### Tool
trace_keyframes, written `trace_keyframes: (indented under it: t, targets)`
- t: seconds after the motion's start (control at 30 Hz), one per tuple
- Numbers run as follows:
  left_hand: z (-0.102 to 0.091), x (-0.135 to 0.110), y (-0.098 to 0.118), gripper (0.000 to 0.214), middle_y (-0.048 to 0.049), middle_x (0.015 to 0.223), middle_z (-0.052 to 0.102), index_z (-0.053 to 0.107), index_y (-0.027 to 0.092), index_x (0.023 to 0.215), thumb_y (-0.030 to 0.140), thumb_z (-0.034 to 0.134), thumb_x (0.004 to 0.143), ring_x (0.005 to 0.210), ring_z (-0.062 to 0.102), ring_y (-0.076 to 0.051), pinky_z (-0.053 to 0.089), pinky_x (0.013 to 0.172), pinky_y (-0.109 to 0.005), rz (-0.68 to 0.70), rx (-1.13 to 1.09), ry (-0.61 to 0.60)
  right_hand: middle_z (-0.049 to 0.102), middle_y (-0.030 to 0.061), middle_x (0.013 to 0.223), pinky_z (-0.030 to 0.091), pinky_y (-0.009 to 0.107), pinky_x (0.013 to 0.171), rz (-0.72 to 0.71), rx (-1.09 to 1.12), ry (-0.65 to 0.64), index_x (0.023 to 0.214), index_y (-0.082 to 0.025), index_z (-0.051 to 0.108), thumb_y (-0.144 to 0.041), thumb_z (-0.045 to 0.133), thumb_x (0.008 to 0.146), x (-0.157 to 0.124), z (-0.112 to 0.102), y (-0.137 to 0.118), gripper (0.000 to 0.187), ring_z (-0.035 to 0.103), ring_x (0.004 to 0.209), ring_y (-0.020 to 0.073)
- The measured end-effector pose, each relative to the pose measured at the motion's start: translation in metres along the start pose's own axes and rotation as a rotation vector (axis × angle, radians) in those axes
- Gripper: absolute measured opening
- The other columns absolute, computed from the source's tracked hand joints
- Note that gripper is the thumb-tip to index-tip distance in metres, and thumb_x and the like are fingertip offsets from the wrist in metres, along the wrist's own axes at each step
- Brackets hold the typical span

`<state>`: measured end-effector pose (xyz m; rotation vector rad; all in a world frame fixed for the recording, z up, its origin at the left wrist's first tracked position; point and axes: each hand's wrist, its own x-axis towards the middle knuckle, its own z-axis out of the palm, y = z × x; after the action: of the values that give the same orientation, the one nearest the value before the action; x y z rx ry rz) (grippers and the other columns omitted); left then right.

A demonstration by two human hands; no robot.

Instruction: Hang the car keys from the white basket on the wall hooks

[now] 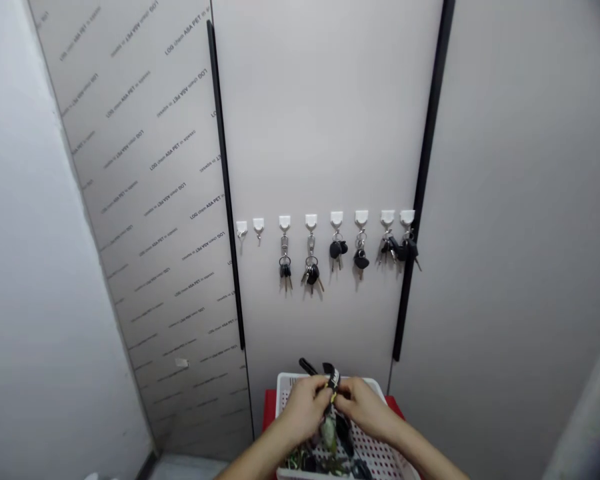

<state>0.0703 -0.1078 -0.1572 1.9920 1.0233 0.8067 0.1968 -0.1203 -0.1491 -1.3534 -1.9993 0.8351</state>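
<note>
Both my hands meet over a white perforated basket (375, 453) at the bottom centre. My left hand (305, 407) and my right hand (365, 405) are closed, pinching a bunch of keys with a black strap (331, 379) between them. More key bunches lie in the basket below. On the wall panel above, a row of white hooks (337, 218) runs left to right; the two leftmost hooks (241, 227) hang bare, the others carry key bunches (311, 272).
The basket rests on a red surface (269, 407). A panel covered in printed protective film (150, 200) stands at the left, with black vertical trims (225, 193) beside the hook panel. A plain white wall closes the left side.
</note>
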Motion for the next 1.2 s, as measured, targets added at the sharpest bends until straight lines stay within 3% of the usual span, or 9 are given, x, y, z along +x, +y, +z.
trace_keyframes:
  t: [0.37,0.47,0.53,0.63,0.73,0.8,0.9,1.03,1.2]
  targets:
    - [-0.024,-0.027,-0.026,0.024,0.0002,0.081,0.055,0.052,0.023,0.081,0.022,0.038,0.061,0.076,0.046,-0.013,0.033,0.067,-0.022,-0.256,0.437,0.058,0.033,-0.0042,0.043,0.021,0.016,0.041,0.035,-0.199,-0.073,0.046,-0.011,0.053,-0.016,0.036,0.053,0.01,0.041,0.026,0.019,0.027,0.044,0.0045]
    - [-0.032,-0.025,-0.026,0.022,-0.0005,0.082,0.054,0.053,0.023,0.077,0.021,0.038,0.061,0.078,0.047,-0.014,0.034,0.067,-0.024,-0.196,0.481,0.062,0.033,-0.0038,0.039,0.021,0.019,0.039,0.07,-0.248,-0.063,0.045,-0.013,0.055,-0.022,0.04,0.055,0.018,0.024,0.011,0.02,0.031,0.04,0.0059]
    - [-0.044,-0.016,-0.018,0.021,-0.0019,0.081,0.053,0.053,0.022,0.076,0.021,0.039,0.061,0.078,0.047,-0.015,0.035,0.067,-0.025,-0.142,0.485,0.109,0.04,-0.0025,0.039,0.026,0.02,0.04,0.032,-0.253,0.025,0.047,-0.015,0.055,-0.026,0.039,0.058,0.029,0.001,-0.009,0.022,0.038,0.042,0.0088]
    - [-0.073,0.013,0.007,0.024,-0.0044,0.083,0.052,0.05,0.018,0.084,0.02,0.04,0.061,0.076,0.047,-0.014,0.035,0.07,-0.025,-0.049,0.396,0.301,0.057,0.0024,0.06,0.037,0.024,0.055,-0.091,-0.186,0.338,0.061,-0.016,0.058,-0.028,0.037,0.062,0.053,-0.041,-0.048,0.024,0.049,0.057,0.0138]
    - [-0.104,0.05,0.038,0.031,-0.0066,0.088,0.05,0.044,0.014,0.092,0.023,0.042,0.063,0.078,0.047,-0.014,0.035,0.072,-0.025,0.01,0.299,0.609,0.058,0.0063,0.078,0.038,0.026,0.066,-0.159,-0.179,0.684,0.08,-0.013,0.056,-0.03,0.04,0.063,0.08,-0.072,-0.083,0.029,0.051,0.069,0.0144]
    - [-0.116,0.073,0.055,0.039,-0.0083,0.093,0.048,0.041,0.015,0.097,0.029,0.045,0.061,0.083,0.046,-0.015,0.035,0.071,-0.027,-0.011,0.256,0.756,0.057,0.0075,0.082,0.037,0.025,0.068,-0.172,-0.214,0.82,0.087,-0.011,0.053,-0.03,0.042,0.063,0.097,-0.081,-0.098,0.033,0.051,0.071,0.0137]
    - [-0.12,0.095,0.069,0.045,-0.0092,0.093,0.05,0.04,0.016,0.097,0.035,0.049,0.058,0.086,0.046,-0.018,0.035,0.07,-0.029,-0.079,0.218,0.816,0.057,0.0072,0.08,0.036,0.025,0.068,-0.117,-0.257,0.886,0.093,-0.012,0.049,-0.029,0.043,0.063,0.116,-0.082,-0.108,0.035,0.051,0.072,0.0138]
    - [-0.113,0.106,0.075,0.03,-0.0077,0.083,0.055,0.047,0.018,0.086,0.032,0.047,0.059,0.079,0.05,-0.02,0.037,0.065,-0.031,-0.173,0.227,0.765,0.058,0.0053,0.072,0.036,0.026,0.059,0.067,-0.311,0.902,0.082,-0.017,0.054,-0.032,0.042,0.063,0.125,-0.083,-0.116,0.027,0.051,0.069,0.0164]
    - [-0.123,0.107,0.087,0.021,-0.0048,0.071,0.057,0.052,0.015,0.074,0.027,0.047,0.058,0.067,0.051,-0.015,0.038,0.06,-0.025,-0.041,0.098,0.753,0.059,0.0049,0.066,0.034,0.023,0.053,0.123,-0.315,0.912,0.071,-0.018,0.057,-0.03,0.039,0.062,0.123,-0.095,-0.127,0.024,0.052,0.065,0.0156]
